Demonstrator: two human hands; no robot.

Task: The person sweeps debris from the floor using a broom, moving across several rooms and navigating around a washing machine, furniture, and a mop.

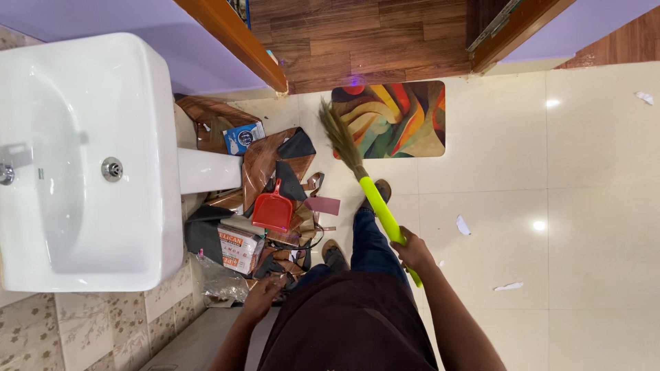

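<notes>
- Right hand (411, 249) has its fingers wrapped round the green broom (375, 199), bristles on the floor by the colourful mat (405, 120).
- Left hand (261, 299) reaches into the clutter, red dustpan (273, 209) just beyond; can't tell its grip.

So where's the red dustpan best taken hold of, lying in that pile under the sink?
Probably by its short handle: the red dustpan lies on the scrap pile, handle pointing up and away from the person. Coming from above is likely easiest, since the white sink crowds its left.
</notes>
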